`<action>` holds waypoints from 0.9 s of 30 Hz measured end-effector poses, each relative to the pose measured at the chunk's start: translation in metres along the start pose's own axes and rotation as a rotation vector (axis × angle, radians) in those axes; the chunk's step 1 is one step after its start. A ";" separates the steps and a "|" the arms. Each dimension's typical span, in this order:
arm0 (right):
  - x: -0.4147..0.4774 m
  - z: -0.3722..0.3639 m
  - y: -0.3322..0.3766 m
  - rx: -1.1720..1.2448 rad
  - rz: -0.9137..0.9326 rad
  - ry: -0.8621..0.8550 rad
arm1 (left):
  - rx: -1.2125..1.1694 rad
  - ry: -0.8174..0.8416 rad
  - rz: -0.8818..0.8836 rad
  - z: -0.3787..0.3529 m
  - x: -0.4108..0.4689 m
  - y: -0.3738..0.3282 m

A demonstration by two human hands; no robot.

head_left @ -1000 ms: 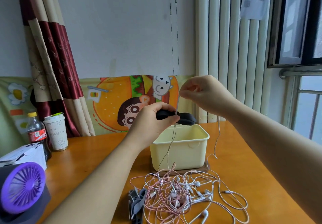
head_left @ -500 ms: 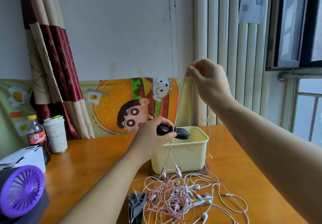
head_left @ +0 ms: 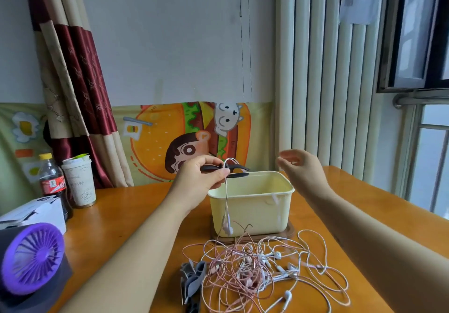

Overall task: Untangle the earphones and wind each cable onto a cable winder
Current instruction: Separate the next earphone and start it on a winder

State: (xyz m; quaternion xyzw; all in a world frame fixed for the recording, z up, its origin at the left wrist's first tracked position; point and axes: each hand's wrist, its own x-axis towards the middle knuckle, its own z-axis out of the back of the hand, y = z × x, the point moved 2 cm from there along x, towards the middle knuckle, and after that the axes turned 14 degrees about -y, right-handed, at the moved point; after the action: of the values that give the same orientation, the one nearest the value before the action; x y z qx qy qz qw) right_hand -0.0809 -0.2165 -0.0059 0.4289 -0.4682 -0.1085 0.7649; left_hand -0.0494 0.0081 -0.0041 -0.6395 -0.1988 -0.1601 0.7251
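Observation:
My left hand [head_left: 202, 176] grips a black cable winder [head_left: 237, 171] above the near left corner of the yellow tub [head_left: 252, 211]. A white earphone cable [head_left: 226, 198] loops over the winder and hangs down, its earbuds dangling in front of the tub's wall. My right hand [head_left: 297, 170] hovers to the right of the winder, fingers loosely spread, holding nothing. A tangled heap of pink and white earphones [head_left: 252, 269] lies on the table in front of the tub. Several grey and black winders [head_left: 193, 282] lie at the heap's left edge.
The wooden table [head_left: 126, 217] carries a purple fan [head_left: 30, 259], a white box [head_left: 34, 211], a cola bottle [head_left: 52, 183] and a paper cup [head_left: 80, 181] at the left. A cartoon cloth hangs behind, and a curtain and window flank the table.
My right hand let go of the cable it held up high and dropped to the right of the winder. The cable now hangs slack over the winder.

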 end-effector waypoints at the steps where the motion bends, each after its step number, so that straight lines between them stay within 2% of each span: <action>1: -0.011 0.002 0.005 0.059 0.068 -0.063 | 0.011 -0.015 0.007 0.000 0.001 0.002; 2: -0.024 0.004 0.012 0.123 0.122 -0.063 | 0.022 -0.027 0.014 -0.001 0.001 0.004; 3: -0.037 0.003 0.018 0.181 0.157 0.007 | 0.027 -0.034 0.023 -0.003 0.001 0.006; 5: -0.064 -0.002 0.029 0.234 0.159 0.259 | 0.031 -0.040 0.037 -0.005 -0.001 0.009; 7: -0.080 -0.014 0.024 0.151 0.137 0.429 | 0.039 -0.040 0.046 -0.008 -0.003 0.012; 11: -0.085 -0.042 -0.009 -0.071 0.064 0.582 | 0.012 -0.035 0.049 -0.010 -0.007 0.010; 14: -0.088 -0.055 -0.022 -0.135 0.095 0.734 | 0.017 -0.021 0.024 -0.008 -0.007 0.006; 19: -0.087 -0.058 -0.021 -0.203 0.281 0.759 | 0.055 -0.040 0.004 -0.001 -0.004 0.011; 23: -0.085 -0.049 -0.013 -0.132 0.317 0.724 | 0.163 -0.125 -0.042 0.008 0.000 0.021; 27: -0.095 -0.040 -0.010 -0.284 0.453 0.927 | 0.177 -0.193 -0.061 0.013 0.000 0.024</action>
State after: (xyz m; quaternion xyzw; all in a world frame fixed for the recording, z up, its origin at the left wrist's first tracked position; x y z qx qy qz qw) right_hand -0.0972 -0.1462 -0.0808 0.2121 -0.1430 0.1979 0.9463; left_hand -0.0392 0.0241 -0.0232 -0.5792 -0.3001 -0.1016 0.7511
